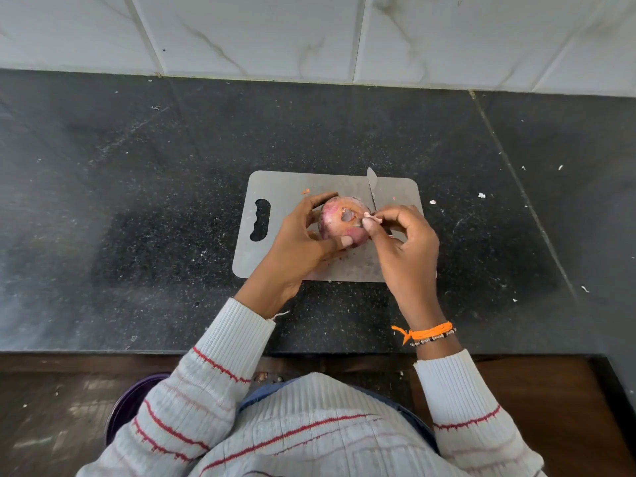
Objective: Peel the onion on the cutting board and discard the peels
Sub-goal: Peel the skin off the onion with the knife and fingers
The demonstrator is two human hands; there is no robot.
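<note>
Peeling in hand: 2 hands work the onion (340, 218) above the cutting board (285, 187) at the frame's centre.

The left hand (303, 242) cups the onion, fingers curled round it, trimmed end up. The right hand (402, 242) pinches a small flake of peel (373, 217) at the onion's right edge while also holding a knife (372, 185), blade pointing toward the top of the frame. Much skin looks still attached; next, I judge, comes pulling this flake free, then dropping it, perhaps in the purple bin (129, 404) at lower left.
</note>
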